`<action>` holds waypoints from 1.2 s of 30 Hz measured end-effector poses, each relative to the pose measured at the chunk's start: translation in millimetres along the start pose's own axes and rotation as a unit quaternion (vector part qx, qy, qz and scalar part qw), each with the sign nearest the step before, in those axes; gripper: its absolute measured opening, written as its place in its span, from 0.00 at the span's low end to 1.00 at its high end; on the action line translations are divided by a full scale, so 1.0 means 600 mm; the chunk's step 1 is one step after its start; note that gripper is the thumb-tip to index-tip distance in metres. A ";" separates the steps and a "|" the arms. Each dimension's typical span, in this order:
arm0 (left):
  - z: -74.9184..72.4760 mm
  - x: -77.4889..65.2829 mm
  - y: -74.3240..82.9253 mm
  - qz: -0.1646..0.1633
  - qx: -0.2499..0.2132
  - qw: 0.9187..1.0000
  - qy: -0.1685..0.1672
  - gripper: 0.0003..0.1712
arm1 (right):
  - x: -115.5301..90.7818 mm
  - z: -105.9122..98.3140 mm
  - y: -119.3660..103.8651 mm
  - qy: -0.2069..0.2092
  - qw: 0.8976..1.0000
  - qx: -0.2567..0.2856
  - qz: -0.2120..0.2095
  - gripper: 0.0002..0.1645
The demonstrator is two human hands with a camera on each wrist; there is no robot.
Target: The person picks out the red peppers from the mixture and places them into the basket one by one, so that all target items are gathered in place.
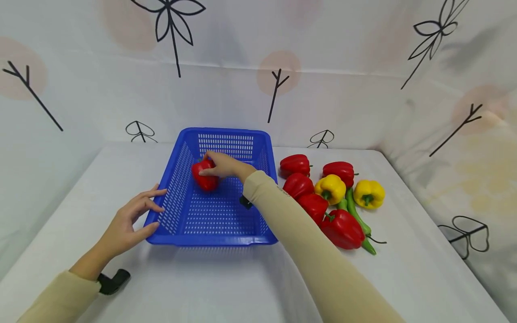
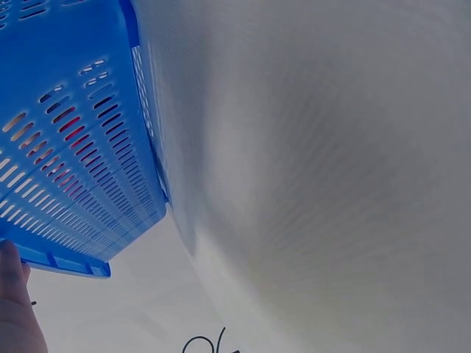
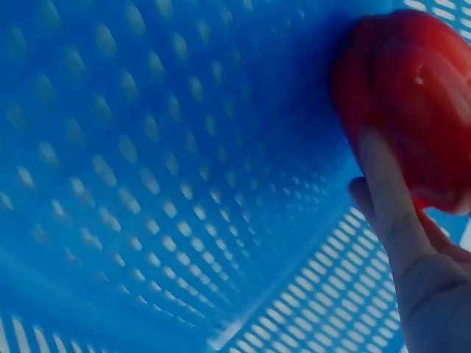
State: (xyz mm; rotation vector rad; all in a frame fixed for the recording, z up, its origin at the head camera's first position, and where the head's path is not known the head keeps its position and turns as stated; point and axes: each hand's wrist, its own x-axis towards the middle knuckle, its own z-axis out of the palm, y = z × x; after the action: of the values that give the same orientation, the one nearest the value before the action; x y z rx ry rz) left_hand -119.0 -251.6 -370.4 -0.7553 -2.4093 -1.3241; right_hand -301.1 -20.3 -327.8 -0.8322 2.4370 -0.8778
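A red bell pepper (image 1: 205, 180) is inside the blue plastic basket (image 1: 214, 240), gripped by my right hand (image 1: 223, 164), which reaches in over the basket's right side. The right wrist view shows the thumb and fingers around the red bell pepper (image 3: 412, 110), close to the slotted wall. My left hand (image 1: 130, 220) is at the basket's left rim, its fingers spread and loosely bent with the tips on the edge. In the left wrist view, a bit of red shows through the slots of the basket (image 2: 73, 44).
Right of the basket lies a group of vegetables: several red bell peppers (image 1: 343, 229), two yellow bell peppers (image 1: 369, 194) and long green peppers (image 1: 355, 208). All rest on a white-covered table (image 1: 133, 163), with a patterned cloth (image 1: 226, 89) hanging behind.
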 end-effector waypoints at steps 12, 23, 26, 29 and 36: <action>-0.001 0.001 0.001 0.001 0.000 1.000 -0.001 0.21 | -0.001 0.005 0.000 -0.011 0.997 0.081 0.016 0.33; -0.001 0.001 0.001 0.005 0.002 1.000 -0.002 0.21 | 0.000 0.007 -0.005 0.001 1.000 -0.006 -0.007 0.42; 0.000 0.001 0.001 0.006 0.001 1.000 -0.003 0.21 | -0.001 0.003 -0.004 0.006 1.000 -0.008 -0.012 0.43; 0.000 0.000 0.002 0.005 0.004 1.000 -0.002 0.21 | -0.003 -0.003 -0.004 0.011 1.000 -0.003 -0.020 0.43; -0.001 -0.001 -0.001 0.006 0.001 1.000 -0.004 0.22 | -0.020 -0.023 -0.014 0.014 1.000 0.015 -0.024 0.41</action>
State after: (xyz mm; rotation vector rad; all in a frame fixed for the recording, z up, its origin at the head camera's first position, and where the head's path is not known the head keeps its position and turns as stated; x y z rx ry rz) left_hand -118.5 -252.3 -370.8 -0.7742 -2.4088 -1.3157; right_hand -296.4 -11.7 -310.4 -0.8754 2.4324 -0.9468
